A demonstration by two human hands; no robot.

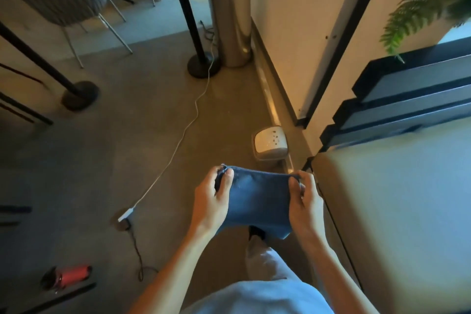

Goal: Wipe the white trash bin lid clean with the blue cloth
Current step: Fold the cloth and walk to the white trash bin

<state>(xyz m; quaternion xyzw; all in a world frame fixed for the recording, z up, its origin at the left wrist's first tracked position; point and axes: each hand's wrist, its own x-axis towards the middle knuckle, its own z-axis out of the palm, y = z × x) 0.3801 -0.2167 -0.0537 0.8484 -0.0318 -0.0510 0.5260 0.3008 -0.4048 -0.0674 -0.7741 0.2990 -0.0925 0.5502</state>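
Note:
The blue cloth (258, 199) is stretched flat between both hands at waist height, above the floor. My left hand (210, 200) pinches its upper left corner and my right hand (304, 199) pinches its upper right corner; the lower edge hangs loose. On the floor just beyond the cloth, against the base of the wall, stands a small white trash bin with its white lid (270, 141) facing up; a few dark specks show on the lid. Both hands are above and nearer than the bin, apart from it.
A white cable (178, 140) runs across the brown floor to a plug. Black post bases (204, 67) and a steel cylinder planter (230, 15) stand behind. A pale counter (397, 199) with dark shelves is at the right. A red bottle (71, 275) lies at the lower left.

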